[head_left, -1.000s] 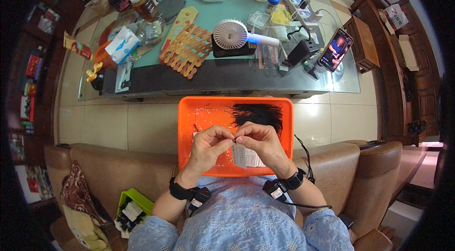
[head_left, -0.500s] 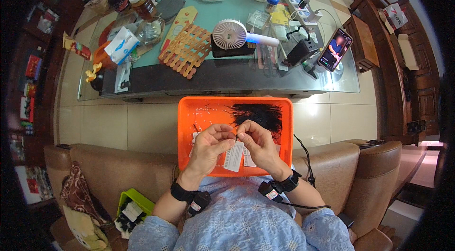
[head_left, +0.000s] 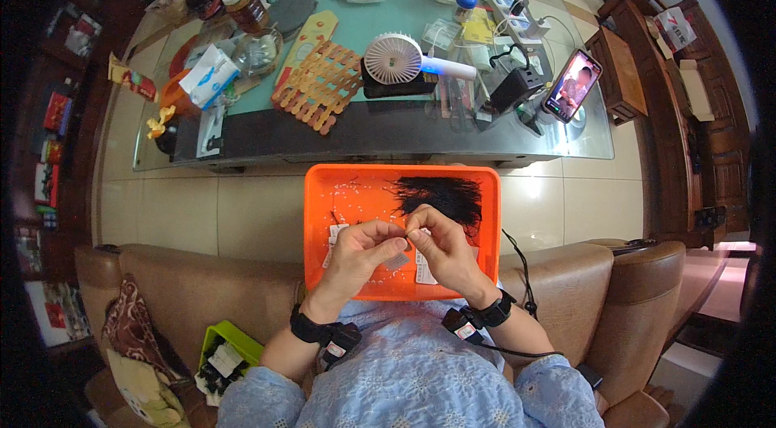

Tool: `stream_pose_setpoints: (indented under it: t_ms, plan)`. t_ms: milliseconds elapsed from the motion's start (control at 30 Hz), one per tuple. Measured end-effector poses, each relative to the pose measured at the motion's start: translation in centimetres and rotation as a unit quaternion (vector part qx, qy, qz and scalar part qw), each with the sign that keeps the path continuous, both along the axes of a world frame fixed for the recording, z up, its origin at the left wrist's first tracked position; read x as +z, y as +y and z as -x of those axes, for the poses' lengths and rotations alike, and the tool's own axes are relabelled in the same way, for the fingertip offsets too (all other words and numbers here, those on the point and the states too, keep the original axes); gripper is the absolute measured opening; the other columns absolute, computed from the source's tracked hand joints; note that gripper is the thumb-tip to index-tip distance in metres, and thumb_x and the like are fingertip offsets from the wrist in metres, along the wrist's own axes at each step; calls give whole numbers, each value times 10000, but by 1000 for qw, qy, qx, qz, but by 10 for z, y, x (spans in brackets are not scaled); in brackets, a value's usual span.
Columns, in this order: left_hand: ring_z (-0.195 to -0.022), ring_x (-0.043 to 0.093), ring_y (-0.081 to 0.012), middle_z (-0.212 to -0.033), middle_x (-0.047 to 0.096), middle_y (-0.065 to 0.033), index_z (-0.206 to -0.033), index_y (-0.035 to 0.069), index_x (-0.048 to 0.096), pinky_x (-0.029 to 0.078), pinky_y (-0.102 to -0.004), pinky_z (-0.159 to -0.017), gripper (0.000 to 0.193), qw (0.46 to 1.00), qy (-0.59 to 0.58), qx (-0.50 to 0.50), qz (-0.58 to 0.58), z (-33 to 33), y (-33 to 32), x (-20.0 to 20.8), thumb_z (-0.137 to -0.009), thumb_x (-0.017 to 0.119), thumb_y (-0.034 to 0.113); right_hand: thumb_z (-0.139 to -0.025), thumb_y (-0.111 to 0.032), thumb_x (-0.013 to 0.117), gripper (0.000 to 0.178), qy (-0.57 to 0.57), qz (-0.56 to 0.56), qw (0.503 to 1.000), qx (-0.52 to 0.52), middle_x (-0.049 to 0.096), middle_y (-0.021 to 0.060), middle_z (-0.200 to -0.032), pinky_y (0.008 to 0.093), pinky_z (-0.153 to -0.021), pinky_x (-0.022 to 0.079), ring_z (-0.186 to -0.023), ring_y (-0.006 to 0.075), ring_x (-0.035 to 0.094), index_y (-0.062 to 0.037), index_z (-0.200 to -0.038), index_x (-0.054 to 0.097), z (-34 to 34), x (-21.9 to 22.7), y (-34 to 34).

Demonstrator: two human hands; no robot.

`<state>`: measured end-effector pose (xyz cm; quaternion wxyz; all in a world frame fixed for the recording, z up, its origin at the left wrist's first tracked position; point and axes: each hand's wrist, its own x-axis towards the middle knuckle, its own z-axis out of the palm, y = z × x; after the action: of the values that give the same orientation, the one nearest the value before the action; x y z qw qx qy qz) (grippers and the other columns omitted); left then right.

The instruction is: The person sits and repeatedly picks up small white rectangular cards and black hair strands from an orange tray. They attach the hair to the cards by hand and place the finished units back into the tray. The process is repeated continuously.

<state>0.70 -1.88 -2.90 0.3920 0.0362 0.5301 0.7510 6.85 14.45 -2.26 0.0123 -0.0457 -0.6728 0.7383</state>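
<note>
One bare left hand and one bare right hand meet over a shallow rectangular orange plastic tray, their fingertips close together near its middle. The forearms slant inward from below, a black wristband on each wrist, the backs of the hands facing up. The left thumb and index finger narrow to a pinch on a small pale paper tag, which hangs below that thumb, partly hidden, above the tray. The right thumb and index finger nip together right beside them; what lies between is too small to tell. Beyond the right hand, a bundle of thin black strings lies in the tray's far right part. A white printed card lies beneath that hand, and tiny white bits speckle the far left part.
</note>
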Motion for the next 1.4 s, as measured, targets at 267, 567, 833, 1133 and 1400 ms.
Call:
stream_pose_setpoints:
  t_ms: [267,567,833,1133,1400]
  plan:
    - [-583,587,-87,-795,684,-58,-920,6,677,461,-223,-506,83,1000,-7,20,15,-2,-3,2,-907,626,71,-926,-73,615,68,-64,154,984,-55,575,13,-957,225,-801,425,-896,82,534,-10,-952,624,-1,-4,5]
    - [-509,538,-99,-721,643,-42,-890,6,674,409,-243,-444,98,999,-27,21,-12,-6,0,-2,-915,624,87,-895,-38,639,59,-76,194,978,-31,590,11,-909,233,-787,445,-859,92,557,5,-927,662,-3,1,2]
    - [-457,471,-72,-656,602,-15,-876,7,675,352,-247,-400,99,999,23,36,28,-11,1,-1,-910,646,96,-892,-23,623,41,-78,156,984,-33,580,9,-890,223,-772,444,-837,88,551,10,-899,646,-4,3,1]
    - [-678,571,-31,-772,673,1,-908,-7,695,453,-197,-583,135,988,111,20,106,-13,-1,0,-899,671,125,-887,-12,580,26,-54,126,989,-59,556,11,-885,236,-763,441,-842,96,536,1,-871,596,-6,0,-8]
    - [-674,564,-30,-757,664,-2,-885,-23,680,451,-198,-590,135,984,134,2,121,-15,-6,-3,-909,639,102,-687,37,686,206,198,-315,926,-65,535,119,-825,373,-679,435,-806,306,520,-24,-814,536,3,3,-2]
